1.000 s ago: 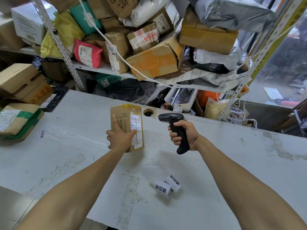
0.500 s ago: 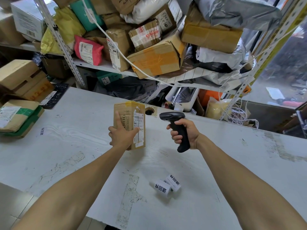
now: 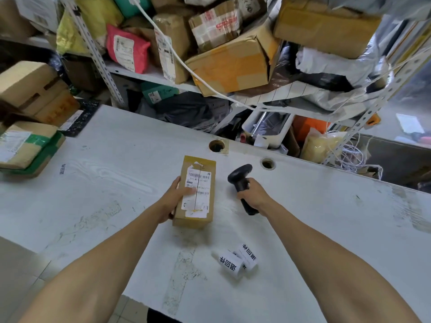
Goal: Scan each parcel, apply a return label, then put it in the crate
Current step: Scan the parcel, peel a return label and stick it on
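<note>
At the centre of the white table (image 3: 303, 229), a small cardboard parcel (image 3: 194, 192) is laid flat with its shipping label (image 3: 197, 190) facing up. A misread is judged the main risk: the label is torn and creased, and the thumb (image 3: 190, 191) of the left hand (image 3: 173, 198) lies across its lower text, just below the barcode. The parcel's left edge is gripped by this hand, thumb on top, the other fingers hidden beneath. At 3 o'clock from the parcel, a black handheld scanner (image 3: 242, 186) is clasped by the right hand (image 3: 253, 194), fingers wrapped tightly round the handle, the head aimed away toward 11 o'clock. A roll of return labels (image 3: 235, 261) lies at 5 o'clock, untouched. No crate can be identified.
</note>
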`<state>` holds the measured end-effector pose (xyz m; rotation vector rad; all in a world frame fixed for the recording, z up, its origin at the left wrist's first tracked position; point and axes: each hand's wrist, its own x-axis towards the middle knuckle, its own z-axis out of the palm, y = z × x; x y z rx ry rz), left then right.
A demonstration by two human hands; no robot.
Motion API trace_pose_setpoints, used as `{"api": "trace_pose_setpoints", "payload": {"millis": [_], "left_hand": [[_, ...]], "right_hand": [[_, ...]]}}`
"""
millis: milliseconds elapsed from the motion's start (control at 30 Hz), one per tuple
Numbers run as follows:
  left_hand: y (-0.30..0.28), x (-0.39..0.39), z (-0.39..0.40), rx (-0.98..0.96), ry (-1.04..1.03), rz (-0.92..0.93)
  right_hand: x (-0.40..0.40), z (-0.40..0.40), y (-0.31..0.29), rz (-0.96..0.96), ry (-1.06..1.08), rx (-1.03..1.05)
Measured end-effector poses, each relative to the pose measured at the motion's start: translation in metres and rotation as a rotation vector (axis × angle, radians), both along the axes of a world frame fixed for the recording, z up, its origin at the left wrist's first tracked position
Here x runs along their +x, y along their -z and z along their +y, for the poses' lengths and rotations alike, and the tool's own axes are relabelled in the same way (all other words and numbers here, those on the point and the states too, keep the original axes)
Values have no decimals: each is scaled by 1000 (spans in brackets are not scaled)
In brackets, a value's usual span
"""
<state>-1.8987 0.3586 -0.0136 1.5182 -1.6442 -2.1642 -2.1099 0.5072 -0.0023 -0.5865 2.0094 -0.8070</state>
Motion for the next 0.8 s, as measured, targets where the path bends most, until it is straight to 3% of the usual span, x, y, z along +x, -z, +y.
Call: {"api": "trace_pose_setpoints", "payload": {"millis": [267, 333, 400, 467, 567, 667, 800], "left_hand": [[8, 17, -14, -114, -56, -3], [4, 15, -10, -307, -59, -122], [-4, 13, 7, -624, -33, -242], [-13, 10, 37, -885, -28, -184], [-12, 6, 88, -1095, 84, -10], [4, 1, 134, -1078, 292, 121], [30, 5, 168, -910, 320, 26]], "right_hand": [[13, 16, 30, -141, 182, -107], [19, 28, 32, -136, 291, -125], [29, 43, 33, -81, 385, -128], [39, 58, 34, -42, 436, -114], [51, 81, 37, 17, 461, -71], [64, 104, 37, 50, 464, -14], [83, 130, 29, 68, 517, 4]]}}
